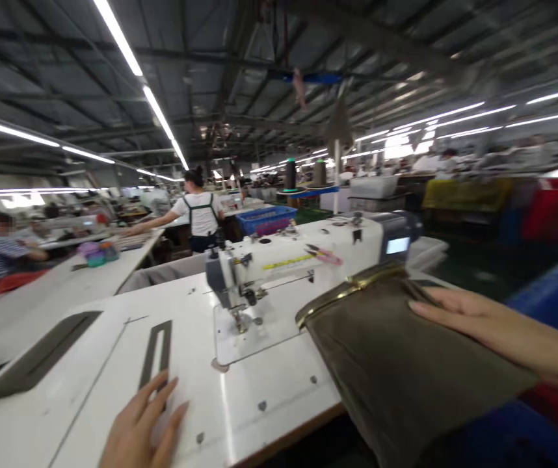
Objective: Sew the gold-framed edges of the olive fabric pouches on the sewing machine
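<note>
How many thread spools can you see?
2: a dark spool and a brown spool, side by side beyond the sewing machine. More may be hidden.

Left hand: is showing bare, slender and long-fingered, with its wrist running off the lower frame edge.
Left fingers: are narrowing toward softly rounded tips, and their nails are too small to make out.
Right hand: is showing bare as well, long and narrow, with its back appearing smooth.
Right fingers: are tapering to slim, rounded tips, and their nails are blurring at this size.
Right forearm: is showing bare and slim, widening gradually as it runs off the right frame edge.
</note>
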Available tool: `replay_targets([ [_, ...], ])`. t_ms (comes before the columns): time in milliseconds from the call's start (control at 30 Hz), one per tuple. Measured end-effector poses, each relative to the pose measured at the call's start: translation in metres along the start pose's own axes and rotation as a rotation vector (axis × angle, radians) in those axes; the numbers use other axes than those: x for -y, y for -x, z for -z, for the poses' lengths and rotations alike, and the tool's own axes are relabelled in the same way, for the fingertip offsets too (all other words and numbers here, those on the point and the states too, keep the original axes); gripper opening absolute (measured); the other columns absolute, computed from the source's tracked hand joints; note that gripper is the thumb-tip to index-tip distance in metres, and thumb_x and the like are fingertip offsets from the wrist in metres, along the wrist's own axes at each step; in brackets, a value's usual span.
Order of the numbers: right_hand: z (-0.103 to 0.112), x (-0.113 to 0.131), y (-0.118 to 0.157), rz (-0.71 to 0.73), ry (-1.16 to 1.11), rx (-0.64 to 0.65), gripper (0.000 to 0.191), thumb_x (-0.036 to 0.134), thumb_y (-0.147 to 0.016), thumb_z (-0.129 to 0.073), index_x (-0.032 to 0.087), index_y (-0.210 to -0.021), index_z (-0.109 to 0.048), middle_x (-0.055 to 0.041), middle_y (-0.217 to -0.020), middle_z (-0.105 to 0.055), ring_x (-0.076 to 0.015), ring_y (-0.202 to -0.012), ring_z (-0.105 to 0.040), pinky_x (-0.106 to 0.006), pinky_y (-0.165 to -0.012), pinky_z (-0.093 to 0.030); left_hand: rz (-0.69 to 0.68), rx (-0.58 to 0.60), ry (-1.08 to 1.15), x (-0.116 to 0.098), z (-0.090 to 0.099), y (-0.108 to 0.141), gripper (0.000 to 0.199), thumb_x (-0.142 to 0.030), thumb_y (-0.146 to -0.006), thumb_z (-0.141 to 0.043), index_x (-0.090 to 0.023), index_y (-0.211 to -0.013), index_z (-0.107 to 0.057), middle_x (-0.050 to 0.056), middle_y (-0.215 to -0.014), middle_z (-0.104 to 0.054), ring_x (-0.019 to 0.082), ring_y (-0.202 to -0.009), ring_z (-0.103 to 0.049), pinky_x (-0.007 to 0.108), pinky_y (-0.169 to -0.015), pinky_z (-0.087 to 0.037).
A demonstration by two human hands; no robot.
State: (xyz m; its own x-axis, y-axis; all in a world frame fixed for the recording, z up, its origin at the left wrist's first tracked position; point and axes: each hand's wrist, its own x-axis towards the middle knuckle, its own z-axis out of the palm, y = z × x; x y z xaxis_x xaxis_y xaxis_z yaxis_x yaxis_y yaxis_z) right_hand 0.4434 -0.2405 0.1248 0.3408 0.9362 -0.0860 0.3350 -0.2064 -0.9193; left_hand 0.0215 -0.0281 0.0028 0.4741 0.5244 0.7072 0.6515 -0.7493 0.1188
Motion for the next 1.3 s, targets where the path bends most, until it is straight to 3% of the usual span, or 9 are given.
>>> replay_targets([
  [67,-0.047,-0.024,-0.035,0.118,0.250,0.093,0.044,0.053,-0.087,-0.041,0.021,-0.106,-0.064,-0.0085,-0.107,-0.068,-0.0265,-0.097,-0.064,-0.037,-0.086,-0.051,-0.016,0.004,-0.055,-0.001,0.016,0.007,0.034,-0.046,-0.090,-0.052,-0.025,-0.115,-0.059,0.008,-0.123,-0.059,0.028,-0.103,-0.061,0.044,-0.084,-0.055],
  [133,-0.083,-0.050,-0.065,0.221,0.539,0.024,0.041,0.051,-0.079,-0.048,0.018,-0.096,-0.067,-0.0143,-0.099,-0.069,-0.0344,-0.093,-0.064,-0.049,-0.086,-0.049,0.000,0.011,-0.058,-0.008,0.027,0.007,0.030,-0.038,-0.091,-0.053,-0.024,-0.118,-0.057,0.008,-0.124,-0.058,0.027,-0.107,-0.059,0.042,-0.086,-0.054],
  [267,-0.111,-0.070,-0.103,0.436,0.675,-0.078,0.041,0.046,-0.077,-0.050,0.021,-0.104,-0.067,-0.0164,-0.103,-0.064,-0.0369,-0.097,-0.060,-0.056,-0.086,-0.045,-0.060,0.021,0.072,-0.034,0.033,-0.006,0.021,-0.019,-0.092,-0.050,-0.022,-0.110,-0.060,0.008,-0.117,-0.061,0.024,-0.106,-0.058,0.040,-0.088,-0.051],
  [367,-0.114,-0.057,-0.123,0.691,0.663,0.016,0.029,0.041,-0.083,-0.050,0.025,-0.096,-0.070,-0.0109,-0.108,-0.063,-0.0284,-0.102,-0.058,-0.047,-0.091,-0.045,-0.064,0.090,0.222,-0.061,0.016,-0.029,0.018,-0.012,-0.090,-0.051,-0.022,-0.097,-0.064,0.005,-0.099,-0.066,0.021,-0.091,-0.060,0.037,-0.079,-0.049],
  [467,-0.123,-0.049,-0.144,0.726,0.592,0.164,0.023,0.037,-0.082,-0.053,0.023,-0.091,-0.070,-0.0090,-0.104,-0.065,-0.0239,-0.099,-0.059,-0.041,-0.091,-0.047,0.017,0.285,0.247,-0.089,-0.014,-0.055,0.004,-0.019,-0.084,-0.065,-0.021,-0.087,-0.066,0.003,-0.090,-0.065,0.022,-0.085,-0.060,0.038,-0.078,-0.047],
  [533,-0.130,-0.053,-0.153,0.716,0.588,0.182,0.019,0.035,-0.082,-0.054,0.022,-0.084,-0.068,-0.0071,-0.093,-0.066,-0.0219,-0.091,-0.060,-0.038,-0.085,-0.049,0.079,0.474,0.188,-0.100,-0.032,-0.067,0.015,-0.029,-0.078,-0.075,-0.019,-0.084,-0.065,0.004,-0.090,-0.064,0.024,-0.087,-0.059,0.039,-0.078,-0.047],
  [633,-0.134,-0.064,-0.151,0.714,0.583,0.165,0.019,0.037,-0.084,-0.054,0.023,-0.082,-0.067,-0.0067,-0.086,-0.063,-0.0220,-0.086,-0.059,-0.038,-0.079,-0.049,0.155,0.647,0.168,-0.099,-0.046,-0.073,0.023,-0.034,-0.074,-0.078,-0.019,-0.084,-0.064,0.004,-0.092,-0.062,0.024,-0.090,-0.058,0.037,-0.079,-0.047],
  [867,-0.139,-0.077,-0.123,0.807,0.581,0.091,0.020,0.040,-0.088,-0.054,0.027,-0.095,-0.067,-0.0080,-0.100,-0.060,-0.0234,-0.095,-0.056,-0.040,-0.082,-0.046,0.150,0.642,0.239,-0.085,-0.044,-0.067,0.012,-0.020,-0.078,-0.074,-0.019,-0.081,-0.063,0.001,-0.091,-0.062,0.020,-0.090,-0.056,0.030,-0.077,-0.044],
  [1300,-0.153,-0.024,-0.094,0.852,0.573,0.164,0.027,0.032,-0.095,-0.037,0.021,-0.078,-0.055,-0.0043,-0.078,-0.061,-0.0176,-0.073,-0.057,-0.032,-0.066,-0.043,-0.082,0.641,0.212,-0.084,-0.007,-0.100,0.004,-0.021,-0.089,-0.062,-0.018,-0.087,-0.062,0.000,-0.082,-0.066,0.018,-0.082,-0.061,0.029,-0.079,-0.043],
])
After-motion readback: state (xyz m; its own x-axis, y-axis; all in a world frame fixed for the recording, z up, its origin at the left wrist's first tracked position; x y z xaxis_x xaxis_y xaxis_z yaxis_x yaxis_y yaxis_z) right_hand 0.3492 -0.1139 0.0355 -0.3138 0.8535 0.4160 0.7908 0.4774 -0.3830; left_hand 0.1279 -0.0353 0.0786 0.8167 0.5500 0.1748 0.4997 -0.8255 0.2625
